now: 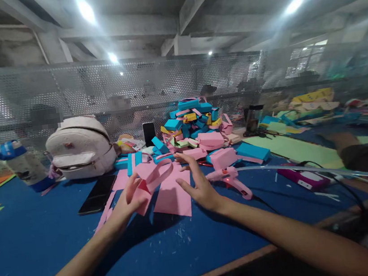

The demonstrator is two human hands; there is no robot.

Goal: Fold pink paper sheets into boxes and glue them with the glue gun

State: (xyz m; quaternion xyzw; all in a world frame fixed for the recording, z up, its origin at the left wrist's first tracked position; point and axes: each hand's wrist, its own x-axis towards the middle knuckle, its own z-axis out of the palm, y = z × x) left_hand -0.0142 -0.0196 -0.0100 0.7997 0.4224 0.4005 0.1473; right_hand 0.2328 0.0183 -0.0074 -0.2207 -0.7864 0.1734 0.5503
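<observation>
Between the thumb and fingers of the left hand point(129, 201), a folded pink piece point(142, 191) is gripped, its strap point(161, 172) curving toward the other hand. Facing it, the right hand point(204, 192) is spread, thumb and fingers apart, grasping nothing that shows; whether a fingertip touches the strap cannot be told. Between and below the two hands, a flat pink sheet point(174, 198) lies on the blue table point(19, 254). Just left of the left hand are pink strips point(107, 213), then a dark phone point(98, 194) lying flat. Just right of the right hand, a pink glue gun point(231, 176) rests on its side, a clear rod point(265, 166) running from its back. Beyond both hands rises a heap point(195, 123) of blue, pink and yellow pieces. Past the left hand stand a white backpack point(80, 147) and, farther left, a bottle point(26, 165). Well right of the right hand are a purple device point(304, 178) and another person's dark sleeve point(367, 154). Farthest from the hands stands a mesh screen point(159, 78).
</observation>
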